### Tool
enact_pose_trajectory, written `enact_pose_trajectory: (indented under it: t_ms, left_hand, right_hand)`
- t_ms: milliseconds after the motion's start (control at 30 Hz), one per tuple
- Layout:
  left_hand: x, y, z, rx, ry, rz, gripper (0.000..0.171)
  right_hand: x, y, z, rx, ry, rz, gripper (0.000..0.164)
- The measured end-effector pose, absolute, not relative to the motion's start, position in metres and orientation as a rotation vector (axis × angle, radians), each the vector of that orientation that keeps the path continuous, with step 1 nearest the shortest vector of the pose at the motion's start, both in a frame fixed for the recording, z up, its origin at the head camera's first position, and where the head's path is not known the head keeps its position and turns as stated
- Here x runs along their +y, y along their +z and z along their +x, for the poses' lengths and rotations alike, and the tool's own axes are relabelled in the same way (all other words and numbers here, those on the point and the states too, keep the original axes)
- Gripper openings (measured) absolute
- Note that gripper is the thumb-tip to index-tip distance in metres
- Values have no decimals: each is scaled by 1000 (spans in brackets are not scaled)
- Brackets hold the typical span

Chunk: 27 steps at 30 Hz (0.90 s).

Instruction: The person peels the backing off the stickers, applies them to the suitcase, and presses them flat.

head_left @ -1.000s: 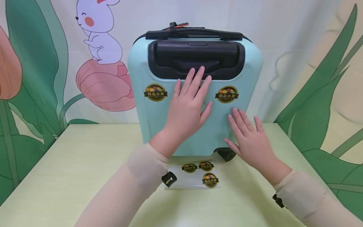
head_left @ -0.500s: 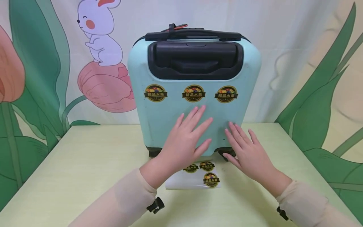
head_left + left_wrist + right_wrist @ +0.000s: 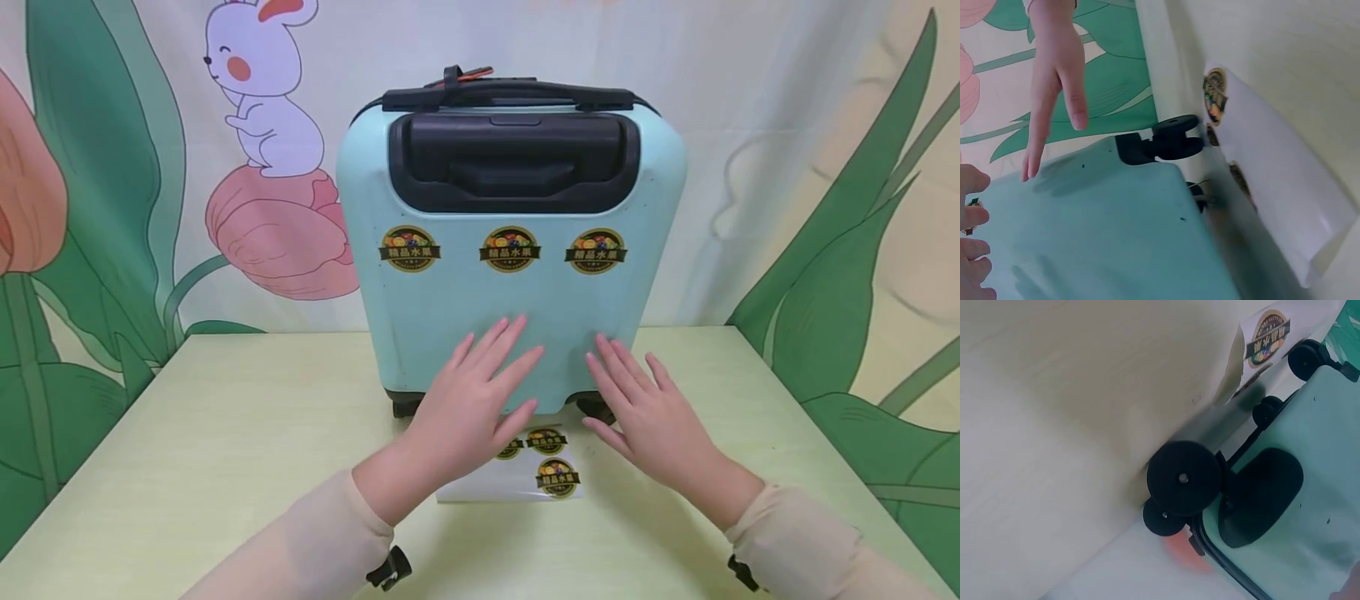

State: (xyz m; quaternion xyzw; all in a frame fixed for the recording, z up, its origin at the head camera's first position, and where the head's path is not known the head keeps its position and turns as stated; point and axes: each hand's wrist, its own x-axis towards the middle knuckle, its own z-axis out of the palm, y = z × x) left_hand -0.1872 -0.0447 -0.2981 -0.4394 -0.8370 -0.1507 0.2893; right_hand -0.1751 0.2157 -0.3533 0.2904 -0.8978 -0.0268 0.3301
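Left hand (image 3: 461,412) and right hand (image 3: 656,417) both have their fingers out straight, and they hold nothing. They are up by the low part of the blue suitcase (image 3: 510,296), which stands on the table (image 3: 262,450); I can't tell if they touch it. Three round stickers (image 3: 510,250) are already on it, in a row under the black handle (image 3: 517,148). That row looks done to me. Three more stickers (image 3: 558,477) show on the white sheet (image 3: 510,485) in front, so maybe half is left.
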Motion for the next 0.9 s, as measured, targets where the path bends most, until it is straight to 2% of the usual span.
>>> enact_pose_trajectory:
  t_ms: [400,533,700,900]
  left_hand:
    - [-56,-320,-183,-2242,-465,-1199,42]
    - [-59,-328,-181,-2268,-514,-1194,41]
    - [-62,-338,-177,-2357,-554,-1195,40]
    - [-63,-351,-172,-2550,-636,-1201,38]
  right_hand:
    - [208,-364,-175,-2331,30,902,67]
    - [206,-368,-174,-2356,66,958,56]
    - [202,-375,-168,-2472,56,1007,60]
    - [197,-384,-163,-2608,8,1107,50]
